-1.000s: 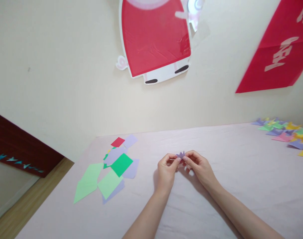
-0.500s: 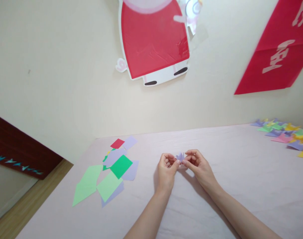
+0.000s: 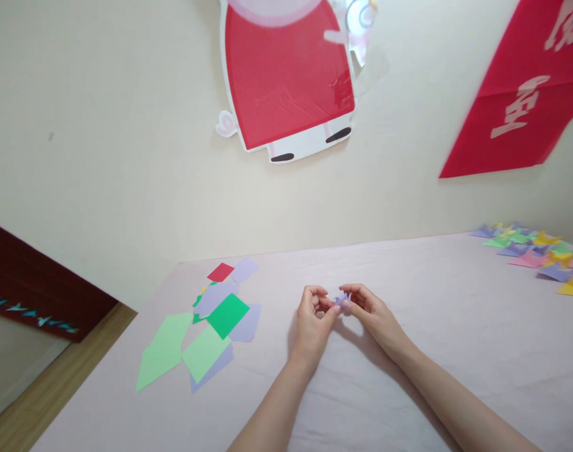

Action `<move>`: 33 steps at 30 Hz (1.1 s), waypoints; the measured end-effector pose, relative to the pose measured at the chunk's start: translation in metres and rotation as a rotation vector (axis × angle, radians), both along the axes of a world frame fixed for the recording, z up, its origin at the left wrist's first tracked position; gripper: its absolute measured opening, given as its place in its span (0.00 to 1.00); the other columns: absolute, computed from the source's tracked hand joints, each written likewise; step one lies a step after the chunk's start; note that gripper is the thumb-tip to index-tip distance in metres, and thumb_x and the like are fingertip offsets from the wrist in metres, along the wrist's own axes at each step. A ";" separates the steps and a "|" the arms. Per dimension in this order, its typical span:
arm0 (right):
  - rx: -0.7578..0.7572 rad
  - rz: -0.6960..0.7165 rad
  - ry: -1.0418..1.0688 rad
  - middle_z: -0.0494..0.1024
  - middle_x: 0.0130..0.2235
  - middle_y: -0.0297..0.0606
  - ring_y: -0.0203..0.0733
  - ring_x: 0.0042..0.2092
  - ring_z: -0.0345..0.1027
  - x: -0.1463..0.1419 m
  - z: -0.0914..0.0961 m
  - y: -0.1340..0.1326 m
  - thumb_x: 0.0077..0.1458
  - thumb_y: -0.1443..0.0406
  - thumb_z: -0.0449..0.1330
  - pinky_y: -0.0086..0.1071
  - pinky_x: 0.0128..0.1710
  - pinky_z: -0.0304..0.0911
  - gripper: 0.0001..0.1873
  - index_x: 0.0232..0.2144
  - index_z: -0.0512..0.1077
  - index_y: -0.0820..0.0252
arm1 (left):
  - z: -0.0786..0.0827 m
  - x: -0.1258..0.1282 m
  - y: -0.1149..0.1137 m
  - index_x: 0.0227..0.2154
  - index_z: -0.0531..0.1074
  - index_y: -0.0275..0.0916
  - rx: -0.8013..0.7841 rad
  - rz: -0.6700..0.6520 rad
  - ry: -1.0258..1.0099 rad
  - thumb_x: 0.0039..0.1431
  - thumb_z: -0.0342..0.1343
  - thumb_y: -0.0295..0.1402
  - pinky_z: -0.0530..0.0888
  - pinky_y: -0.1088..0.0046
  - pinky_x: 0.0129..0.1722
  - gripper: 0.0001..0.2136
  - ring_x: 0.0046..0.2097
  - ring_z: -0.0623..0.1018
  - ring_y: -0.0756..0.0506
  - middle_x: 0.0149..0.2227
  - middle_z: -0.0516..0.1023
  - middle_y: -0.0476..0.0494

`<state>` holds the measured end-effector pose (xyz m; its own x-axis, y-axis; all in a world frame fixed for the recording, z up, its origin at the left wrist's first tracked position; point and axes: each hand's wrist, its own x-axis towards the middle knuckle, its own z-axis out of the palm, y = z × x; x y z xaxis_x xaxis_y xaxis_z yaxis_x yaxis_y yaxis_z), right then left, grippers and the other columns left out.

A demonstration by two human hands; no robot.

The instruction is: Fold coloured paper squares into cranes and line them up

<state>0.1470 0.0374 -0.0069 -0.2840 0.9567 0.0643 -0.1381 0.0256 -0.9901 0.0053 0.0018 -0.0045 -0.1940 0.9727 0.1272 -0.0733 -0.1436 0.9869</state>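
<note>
A small folded lavender paper piece (image 3: 342,298) is pinched between both my hands just above the pale pink table cover (image 3: 408,389). My left hand (image 3: 312,323) grips its left side with thumb and curled fingers. My right hand (image 3: 368,314) pinches the right side, fingers bent over it. Most of the paper is hidden by my fingertips.
Loose paper squares in green (image 3: 227,315), light green (image 3: 166,348), lavender and red (image 3: 220,272) lie scattered to the left. A heap of folded coloured paper figures (image 3: 535,251) sits at the far right by the wall. The table's left edge drops to a wooden floor (image 3: 41,402).
My hands have drawn closer together around the lavender piece, covering more of it; the view has shifted slightly.
</note>
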 end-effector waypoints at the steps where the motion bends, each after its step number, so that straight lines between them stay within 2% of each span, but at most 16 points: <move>1: 0.000 0.017 -0.016 0.75 0.33 0.35 0.41 0.37 0.68 0.001 0.002 0.000 0.46 0.51 0.68 0.34 0.39 0.63 0.19 0.34 0.74 0.57 | -0.001 -0.001 0.000 0.39 0.62 0.41 0.003 -0.021 0.029 0.52 0.60 0.27 0.70 0.74 0.38 0.14 0.34 0.75 0.50 0.29 0.72 0.53; 4: -0.027 0.052 -0.035 0.74 0.28 0.33 0.40 0.33 0.66 0.002 0.007 -0.001 0.46 0.53 0.69 0.33 0.37 0.61 0.16 0.25 0.73 0.59 | -0.003 -0.002 -0.001 0.42 0.63 0.41 -0.002 -0.067 0.109 0.54 0.60 0.29 0.69 0.74 0.39 0.14 0.35 0.74 0.50 0.30 0.71 0.53; 7: -0.081 0.037 -0.017 0.74 0.26 0.32 0.39 0.31 0.65 0.002 0.007 -0.002 0.43 0.54 0.70 0.33 0.35 0.60 0.16 0.22 0.73 0.60 | -0.003 -0.002 -0.001 0.43 0.66 0.40 -0.012 -0.110 0.186 0.57 0.58 0.31 0.68 0.74 0.38 0.11 0.35 0.72 0.49 0.32 0.71 0.51; 10: -0.100 0.019 0.019 0.73 0.25 0.32 0.38 0.31 0.64 0.003 0.005 -0.001 0.42 0.56 0.70 0.32 0.35 0.59 0.14 0.22 0.73 0.60 | 0.000 0.000 -0.002 0.33 0.72 0.38 0.010 -0.158 0.334 0.58 0.57 0.32 0.66 0.74 0.35 0.03 0.34 0.70 0.49 0.32 0.71 0.50; 12: -0.101 0.021 0.039 0.73 0.25 0.31 0.37 0.31 0.63 0.005 0.004 -0.001 0.42 0.57 0.70 0.31 0.35 0.58 0.13 0.22 0.73 0.60 | 0.003 0.001 -0.002 0.27 0.73 0.38 0.038 -0.183 0.401 0.58 0.58 0.32 0.64 0.74 0.33 0.05 0.33 0.69 0.49 0.31 0.69 0.50; 18: -0.042 0.026 0.022 0.68 0.25 0.31 0.37 0.31 0.59 0.006 -0.001 0.000 0.50 0.54 0.65 0.31 0.34 0.55 0.16 0.21 0.72 0.60 | 0.003 0.000 -0.002 0.20 0.67 0.38 0.057 -0.181 0.410 0.56 0.58 0.30 0.60 0.74 0.31 0.11 0.30 0.65 0.50 0.26 0.64 0.53; 24: -0.003 -0.021 -0.028 0.67 0.23 0.30 0.37 0.29 0.58 0.005 -0.001 -0.002 0.49 0.54 0.65 0.31 0.32 0.54 0.17 0.19 0.72 0.60 | 0.003 -0.001 -0.002 0.19 0.64 0.38 0.052 -0.240 0.360 0.55 0.58 0.29 0.59 0.74 0.30 0.12 0.30 0.63 0.50 0.25 0.61 0.53; 33: -0.025 -0.056 -0.060 0.66 0.21 0.30 0.36 0.27 0.57 0.003 0.004 0.000 0.48 0.52 0.64 0.31 0.30 0.55 0.18 0.19 0.70 0.59 | -0.001 0.003 -0.003 0.23 0.69 0.38 0.037 -0.223 0.382 0.56 0.59 0.32 0.61 0.73 0.32 0.08 0.32 0.66 0.49 0.27 0.66 0.51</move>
